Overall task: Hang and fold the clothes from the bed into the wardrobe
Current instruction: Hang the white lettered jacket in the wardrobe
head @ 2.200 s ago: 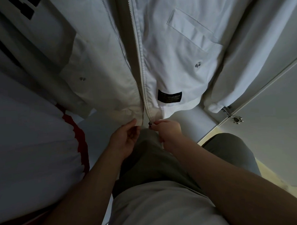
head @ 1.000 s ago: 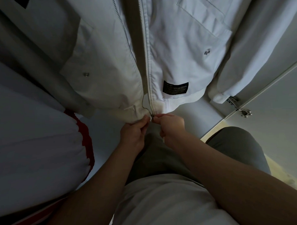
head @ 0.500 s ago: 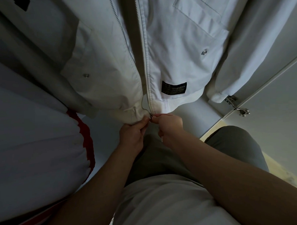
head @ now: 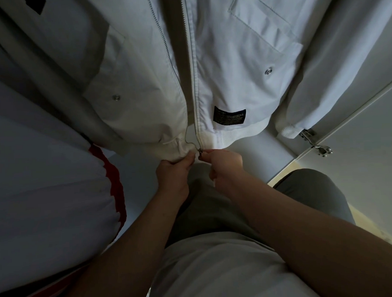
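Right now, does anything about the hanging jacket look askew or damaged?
Nothing damaged. The jacket hangs with its zipper open; the hem is bunched where the left hand grips it, so that zipper edge curls sideways at the bottom. The right hand pinches the slider at the other edge's foot; the halves are not yet joined.

The hanging white jacket [head: 232,69] blocks the space ahead. A red-trimmed white garment [head: 47,187] crowds the left. The wardrobe door [head: 368,160] and its hinge [head: 316,142] bound the right. Free passage lies below the jacket hem, between them.
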A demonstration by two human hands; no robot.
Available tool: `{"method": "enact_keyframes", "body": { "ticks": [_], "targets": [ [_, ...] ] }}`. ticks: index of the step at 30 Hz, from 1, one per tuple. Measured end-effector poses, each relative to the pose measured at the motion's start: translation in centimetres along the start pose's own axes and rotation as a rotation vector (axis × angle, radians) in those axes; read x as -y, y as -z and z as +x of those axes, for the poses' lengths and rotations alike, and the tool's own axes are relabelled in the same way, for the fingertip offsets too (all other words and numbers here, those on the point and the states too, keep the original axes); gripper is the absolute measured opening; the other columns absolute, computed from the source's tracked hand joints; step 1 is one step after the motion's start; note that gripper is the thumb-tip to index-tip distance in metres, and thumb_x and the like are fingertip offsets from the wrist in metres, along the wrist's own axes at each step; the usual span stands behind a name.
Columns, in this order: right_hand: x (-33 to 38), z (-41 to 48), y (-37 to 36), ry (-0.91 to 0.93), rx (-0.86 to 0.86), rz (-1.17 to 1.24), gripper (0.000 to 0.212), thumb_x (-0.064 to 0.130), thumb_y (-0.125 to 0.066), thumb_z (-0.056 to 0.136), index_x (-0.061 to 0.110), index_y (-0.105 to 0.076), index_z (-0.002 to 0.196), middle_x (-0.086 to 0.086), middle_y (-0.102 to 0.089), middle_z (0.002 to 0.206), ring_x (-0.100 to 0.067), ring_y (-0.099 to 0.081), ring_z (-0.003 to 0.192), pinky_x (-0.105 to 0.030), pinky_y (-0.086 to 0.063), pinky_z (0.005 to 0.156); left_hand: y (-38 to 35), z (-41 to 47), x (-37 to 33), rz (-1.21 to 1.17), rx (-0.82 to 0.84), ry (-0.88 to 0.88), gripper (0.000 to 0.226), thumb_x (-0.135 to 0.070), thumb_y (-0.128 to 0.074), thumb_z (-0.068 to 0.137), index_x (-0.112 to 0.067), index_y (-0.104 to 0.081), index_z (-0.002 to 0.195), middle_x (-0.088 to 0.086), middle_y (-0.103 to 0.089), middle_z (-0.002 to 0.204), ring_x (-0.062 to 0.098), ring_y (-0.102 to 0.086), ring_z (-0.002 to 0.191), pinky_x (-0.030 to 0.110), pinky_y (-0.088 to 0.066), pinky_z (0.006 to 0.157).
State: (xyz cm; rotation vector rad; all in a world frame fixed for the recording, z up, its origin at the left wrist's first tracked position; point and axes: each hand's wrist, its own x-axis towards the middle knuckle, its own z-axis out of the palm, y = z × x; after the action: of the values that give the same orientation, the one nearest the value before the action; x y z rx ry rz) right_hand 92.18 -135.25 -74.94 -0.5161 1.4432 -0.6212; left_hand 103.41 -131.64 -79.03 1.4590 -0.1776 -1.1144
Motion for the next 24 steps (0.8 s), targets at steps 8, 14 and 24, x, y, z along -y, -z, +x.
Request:
{"method": "enact_keyframes", "body": {
  "ticks": [8, 14, 24],
  "targets": [
    [0.4, -1.2, 0.3, -0.047, 0.056, 0.064, 0.018, 0.003, -0.071, 0.081, 0.007, -0.069, 0.099, 0.012, -0.054, 0.043, 0.0, -0.047, 0.033, -0.015, -0.037, 0.033, -0.1, -0.4, -0.4, -0.018, 0.04, -0.003, 0.018, 0.001, -0.083, 0.075, 0.003, -0.073, 0.09, 0.016, -0.076, 0.092, 0.025, -0.074, 0.089, 0.028, -0.056, 0.076],
    [0.5, -1.6, 0.2, -0.053, 0.061, 0.099, 0.023, 0.001, -0.07, 0.083, 0.0, -0.068, 0.106, 0.013, -0.052, 0.037, 0.002, -0.047, 0.03, -0.013, -0.037, 0.033, -0.3, -0.8, -0.1, -0.007, 0.054, -0.027, 0.028, -0.004, -0.085, 0.073, 0.007, -0.073, 0.096, 0.022, -0.075, 0.098, 0.03, -0.073, 0.094, 0.033, -0.058, 0.081],
    [0.5, -1.6, 0.5, -0.06, 0.029, 0.094, 0.025, 0.001, -0.07, 0.082, 0.0, -0.068, 0.107, 0.009, -0.053, 0.045, 0.0, -0.046, 0.029, -0.014, -0.036, 0.033, -0.2, -0.3, 0.0, 0.022, 0.001, -0.028, 0.024, -0.003, -0.086, 0.071, 0.0, -0.074, 0.091, 0.014, -0.077, 0.092, 0.026, -0.074, 0.091, 0.031, -0.057, 0.079]
  ]
}}
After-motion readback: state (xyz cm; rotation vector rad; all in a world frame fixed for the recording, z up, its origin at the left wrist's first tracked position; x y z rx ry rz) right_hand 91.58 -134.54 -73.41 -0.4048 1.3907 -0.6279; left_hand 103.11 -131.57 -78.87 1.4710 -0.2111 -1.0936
